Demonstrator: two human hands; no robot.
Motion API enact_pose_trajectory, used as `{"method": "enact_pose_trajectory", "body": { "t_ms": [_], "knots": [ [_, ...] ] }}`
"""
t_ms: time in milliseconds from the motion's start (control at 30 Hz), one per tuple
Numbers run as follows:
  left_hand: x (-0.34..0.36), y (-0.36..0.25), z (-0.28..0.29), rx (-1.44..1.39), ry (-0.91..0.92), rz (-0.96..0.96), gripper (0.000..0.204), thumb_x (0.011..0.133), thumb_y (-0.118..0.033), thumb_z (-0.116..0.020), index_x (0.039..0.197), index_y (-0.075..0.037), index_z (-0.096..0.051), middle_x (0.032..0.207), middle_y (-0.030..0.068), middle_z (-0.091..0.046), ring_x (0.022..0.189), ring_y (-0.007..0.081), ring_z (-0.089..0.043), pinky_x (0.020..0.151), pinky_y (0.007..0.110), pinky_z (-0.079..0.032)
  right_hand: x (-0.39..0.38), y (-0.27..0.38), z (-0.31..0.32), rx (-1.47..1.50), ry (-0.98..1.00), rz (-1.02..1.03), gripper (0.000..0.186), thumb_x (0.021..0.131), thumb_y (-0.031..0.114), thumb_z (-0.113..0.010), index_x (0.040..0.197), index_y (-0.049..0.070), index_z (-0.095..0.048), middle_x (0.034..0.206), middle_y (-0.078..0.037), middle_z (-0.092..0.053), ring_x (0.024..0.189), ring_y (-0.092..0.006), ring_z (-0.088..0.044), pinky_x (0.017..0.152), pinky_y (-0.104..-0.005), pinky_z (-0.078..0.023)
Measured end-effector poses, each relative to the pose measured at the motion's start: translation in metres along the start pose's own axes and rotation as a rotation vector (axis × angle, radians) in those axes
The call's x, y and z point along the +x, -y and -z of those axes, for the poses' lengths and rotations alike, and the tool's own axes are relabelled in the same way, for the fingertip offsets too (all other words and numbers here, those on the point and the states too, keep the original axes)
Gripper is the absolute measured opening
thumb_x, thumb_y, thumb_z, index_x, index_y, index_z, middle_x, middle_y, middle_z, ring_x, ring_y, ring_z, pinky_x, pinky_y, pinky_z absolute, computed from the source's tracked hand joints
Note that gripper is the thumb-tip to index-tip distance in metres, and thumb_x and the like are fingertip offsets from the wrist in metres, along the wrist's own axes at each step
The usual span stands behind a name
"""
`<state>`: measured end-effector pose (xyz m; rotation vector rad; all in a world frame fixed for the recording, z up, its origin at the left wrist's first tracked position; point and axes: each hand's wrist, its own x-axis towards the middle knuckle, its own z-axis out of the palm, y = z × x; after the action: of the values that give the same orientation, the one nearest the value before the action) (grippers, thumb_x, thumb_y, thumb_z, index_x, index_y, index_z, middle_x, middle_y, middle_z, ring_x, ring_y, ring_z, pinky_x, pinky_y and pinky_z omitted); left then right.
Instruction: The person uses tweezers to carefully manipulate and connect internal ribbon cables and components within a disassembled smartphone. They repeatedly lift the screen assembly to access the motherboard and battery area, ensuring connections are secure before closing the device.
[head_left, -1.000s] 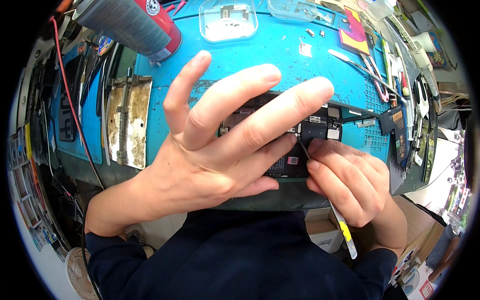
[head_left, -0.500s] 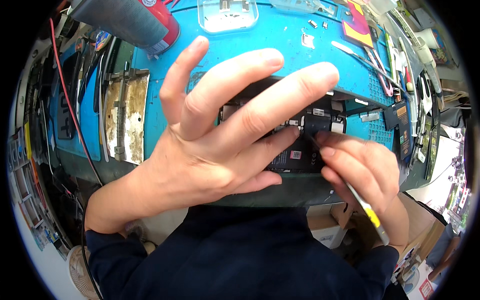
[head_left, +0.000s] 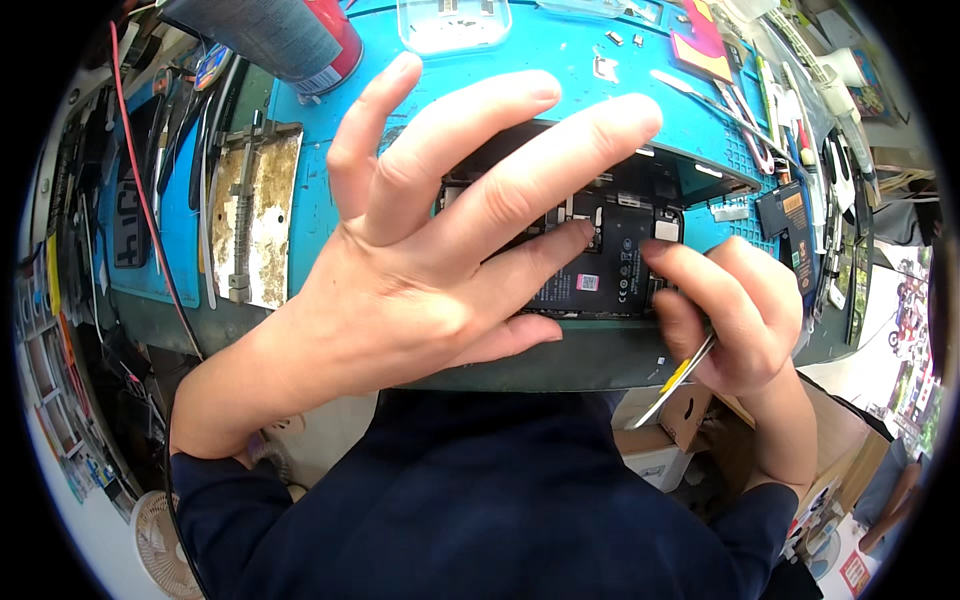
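An opened phone (head_left: 640, 275) lies at the bench's near side, its black battery and small metal parts exposed. A dark raised panel (head_left: 700, 172) stands along its far edge. My left hand (head_left: 410, 260) is spread over the phone's left half and hides much of it. Its index fingertip presses on a small part beside the battery, while the other fingers stretch out above. At the phone's right end is my right hand (head_left: 740, 310), curled around metal tweezers (head_left: 675, 380) with a yellow band. They point down toward me, and its index fingertip is at the phone's right edge.
A blue mat (head_left: 420, 100) covers the bench. On it stand a red and grey can (head_left: 290, 45) and a clear tray (head_left: 455, 45). A stained metal clamp fixture (head_left: 255, 215) is at left. Scissors (head_left: 745, 125) and other hand tools crowd the right.
My right hand has drawn back from the battery and turned the tweezers, so they now point toward me. My left hand keeps its place on the phone; the whole view has shifted slightly.
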<state>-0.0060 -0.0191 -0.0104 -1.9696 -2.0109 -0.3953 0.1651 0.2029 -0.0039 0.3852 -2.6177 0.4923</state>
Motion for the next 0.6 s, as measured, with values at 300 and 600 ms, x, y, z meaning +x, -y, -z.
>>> {"method": "enact_pose_trajectory", "body": {
  "t_ms": [300, 600],
  "knots": [
    [0.002, 0.004, 0.007, -0.047, 0.06, 0.014, 0.052, 0.093, -0.061, -0.06, 0.111, -0.016, -0.08, 0.159, 0.0128, -0.05, 0.144, 0.0352, -0.036, 0.125, 0.055, -0.017, -0.02, 0.016, 0.038, 0.448, 0.019, -0.351, 0.053, 0.109, 0.048, -0.051, 0.103, -0.001, -0.071, 0.084, -0.013, -0.068, 0.073, -0.0263, -0.068, 0.061, -0.0364, -0.052],
    [0.003, 0.006, 0.005, -0.07, 0.034, 0.006, 0.055, 0.094, -0.062, -0.057, 0.11, -0.015, -0.08, 0.158, 0.0109, -0.051, 0.144, 0.0339, -0.037, 0.124, 0.055, -0.016, 0.016, 0.015, 0.016, 0.355, 0.083, -0.331, 0.023, 0.086, 0.005, -0.081, 0.109, 0.001, -0.076, 0.096, -0.014, -0.072, 0.087, -0.0275, -0.071, 0.075, -0.0346, -0.057]
  ]
}}
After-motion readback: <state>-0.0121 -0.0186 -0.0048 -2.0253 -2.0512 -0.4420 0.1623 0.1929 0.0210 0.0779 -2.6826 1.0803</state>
